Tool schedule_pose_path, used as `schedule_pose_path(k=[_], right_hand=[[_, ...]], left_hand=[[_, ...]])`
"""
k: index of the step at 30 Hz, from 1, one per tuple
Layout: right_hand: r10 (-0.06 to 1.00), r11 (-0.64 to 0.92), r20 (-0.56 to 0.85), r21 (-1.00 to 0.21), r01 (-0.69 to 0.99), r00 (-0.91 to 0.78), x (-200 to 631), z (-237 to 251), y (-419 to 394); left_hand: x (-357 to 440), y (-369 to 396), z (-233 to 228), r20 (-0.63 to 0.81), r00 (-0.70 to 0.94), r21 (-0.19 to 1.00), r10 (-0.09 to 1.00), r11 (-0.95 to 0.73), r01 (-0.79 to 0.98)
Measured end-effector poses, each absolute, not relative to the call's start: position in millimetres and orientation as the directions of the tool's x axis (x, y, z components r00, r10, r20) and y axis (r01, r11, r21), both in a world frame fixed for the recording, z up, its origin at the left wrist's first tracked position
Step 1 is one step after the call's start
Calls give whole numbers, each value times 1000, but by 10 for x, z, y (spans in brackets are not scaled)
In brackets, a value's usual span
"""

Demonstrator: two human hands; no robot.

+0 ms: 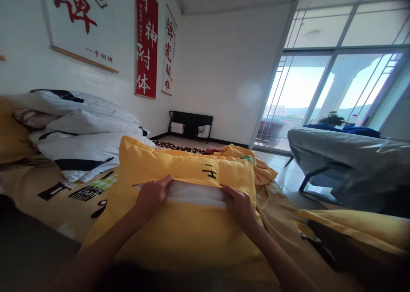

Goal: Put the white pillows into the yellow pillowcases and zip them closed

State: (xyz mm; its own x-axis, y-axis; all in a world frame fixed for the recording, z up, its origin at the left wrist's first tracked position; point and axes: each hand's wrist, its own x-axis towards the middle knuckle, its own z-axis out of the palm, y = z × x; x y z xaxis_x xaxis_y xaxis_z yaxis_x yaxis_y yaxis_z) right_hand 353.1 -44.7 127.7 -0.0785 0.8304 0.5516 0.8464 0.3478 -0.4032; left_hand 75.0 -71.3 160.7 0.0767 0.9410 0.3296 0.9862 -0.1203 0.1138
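Apart, left hand (pixel 153 196) and right hand (pixel 239 205) on yellow pillowcase (pixel 187 236), along slit edge.

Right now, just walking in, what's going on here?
A person has both hands on a yellow cover: the left hand and the right hand grip the edge of its slit, one toward each end. The slit gapes between them, showing the white insert inside. The cover lies on a patterned sheet, with stacked white pillows beyond it to the left.
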Motion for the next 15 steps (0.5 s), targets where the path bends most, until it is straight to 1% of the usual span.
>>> schedule_pose_path(k=[2,5,7,9,12,14,15], right_hand=[[837,333,545,-435,837,-50,3506,1230,-479],[842,338,538,-450,826,-52,3467,1094,-504],[835,359,545,-432,827,-78,3443,992,-506],[821,370,561,-385,845,-104,3423,956,-490],[774,366,615,-244,898,-149,3411,1189,-433],[719,348,678,-162,923,-152,3407,1543,-390],[681,336,721,-149,930,-131,3401,1742,-375]], left_hand=[[735,-732,1557,319,73,131,945,-121,984],[717,-751,1452,326,57,194,944,-126,973],[708,-768,1385,335,43,234,941,-127,964],[700,-778,1372,332,36,241,943,-122,963],[702,-746,1569,346,39,194,937,-112,975],[723,-691,1850,430,15,153,903,-89,984],[741,-658,2009,504,-7,139,864,-73,988]])
